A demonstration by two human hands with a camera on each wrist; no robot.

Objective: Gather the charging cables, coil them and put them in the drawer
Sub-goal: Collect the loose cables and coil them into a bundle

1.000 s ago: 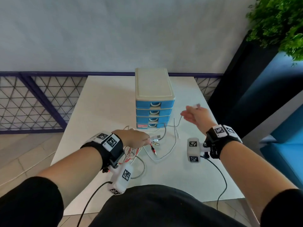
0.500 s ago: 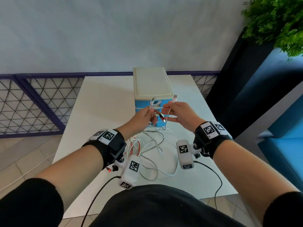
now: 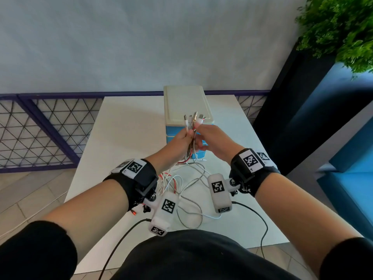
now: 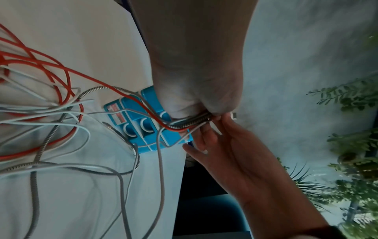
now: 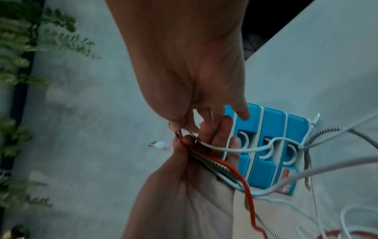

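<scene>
Several charging cables, white, red and metal-braided, are bunched at their plug ends (image 3: 194, 119) in front of the blue drawer unit (image 3: 185, 102). My left hand (image 3: 185, 138) grips the bundle (image 4: 190, 124) in its fist, plugs pointing up. My right hand (image 3: 199, 136) meets it from the right and pinches the cables near the plugs (image 5: 180, 131), index finger stretched out. The rest of the cables (image 3: 182, 184) hangs down and lies in loose tangled loops on the white table (image 3: 121, 138). All drawers (image 5: 263, 145) are closed.
The drawer unit stands at the middle back of the table. A dark mesh railing (image 3: 40, 134) runs behind and to the left. On the right are a dark planter with green plants (image 3: 339, 29) and blue seating (image 3: 353, 178).
Both hands rose from the table and came together in front of the drawer unit. The right hand brought its cable end to the left hand's bundle, and the plug ends now stand together.
</scene>
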